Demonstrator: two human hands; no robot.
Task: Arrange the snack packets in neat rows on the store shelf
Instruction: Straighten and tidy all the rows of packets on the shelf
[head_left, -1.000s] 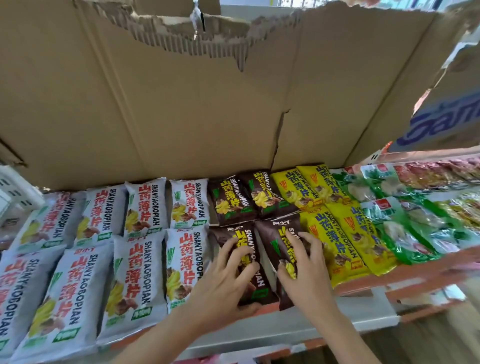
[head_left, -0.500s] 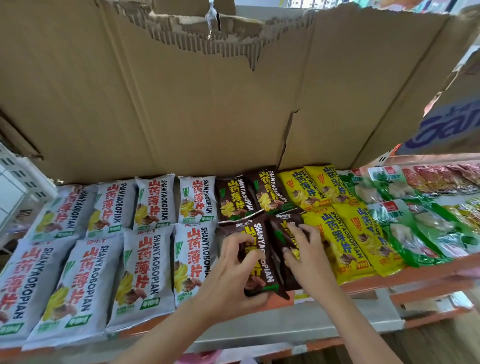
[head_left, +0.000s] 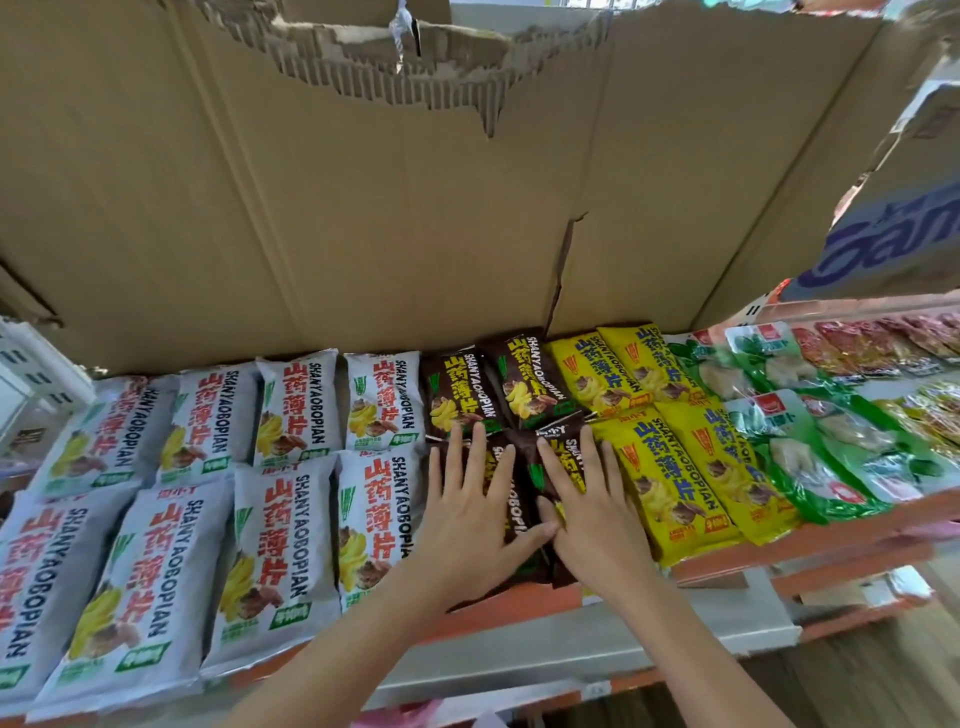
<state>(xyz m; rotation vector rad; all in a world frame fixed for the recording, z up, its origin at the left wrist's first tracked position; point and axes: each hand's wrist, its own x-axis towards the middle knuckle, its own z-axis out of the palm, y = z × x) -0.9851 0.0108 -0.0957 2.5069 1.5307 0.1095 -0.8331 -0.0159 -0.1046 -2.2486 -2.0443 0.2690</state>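
Left hand (head_left: 467, 514), right hand (head_left: 592, 514), fingers flat (gripping nothing), pressing brown packets (head_left: 524, 499)

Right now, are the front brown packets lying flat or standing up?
Lying flat. Both front brown packets rest face-up on the shelf, left hand and right hand pressing them.

Two dark brown snack packets (head_left: 524, 499) flat, side by side, front shelf (head_left: 519, 605) row, between white and yellow.
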